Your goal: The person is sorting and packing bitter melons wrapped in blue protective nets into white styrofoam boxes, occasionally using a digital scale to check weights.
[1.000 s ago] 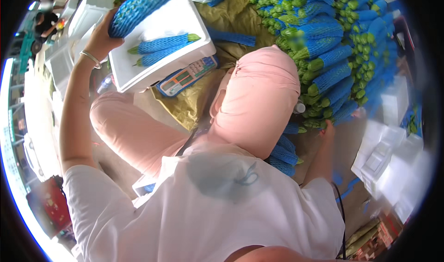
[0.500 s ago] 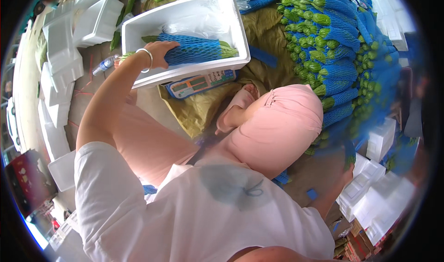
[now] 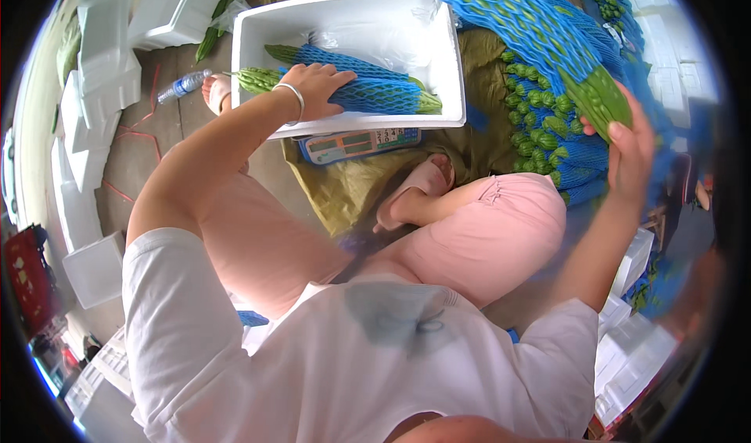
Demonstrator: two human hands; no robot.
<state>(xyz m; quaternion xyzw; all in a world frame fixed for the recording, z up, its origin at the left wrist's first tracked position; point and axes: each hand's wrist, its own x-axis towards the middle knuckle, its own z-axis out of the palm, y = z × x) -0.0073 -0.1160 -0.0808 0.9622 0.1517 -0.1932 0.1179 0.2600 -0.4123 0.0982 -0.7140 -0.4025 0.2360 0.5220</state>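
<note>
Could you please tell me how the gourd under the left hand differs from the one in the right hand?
The gourd under the left hand lies flat in the white foam box; the gourd in the right hand is held up in the air. The boxed gourd is netted along most of its length, only its ends bare; the lifted gourd shows a long bare green end. Both are green, bumpy, and sleeved in blue foam net.

The box (image 3: 446,60) was white foam, matt and faintly grainy, lined with thin glossy clear plastic film (image 3: 383,32). The gourds (image 3: 368,91) wore blue foam mesh sleeves over bumpy green skin. The wrist bangle (image 3: 294,99) was polished metal. The ground sheet (image 3: 352,185) looked like coarse, dull olive woven material.
</note>
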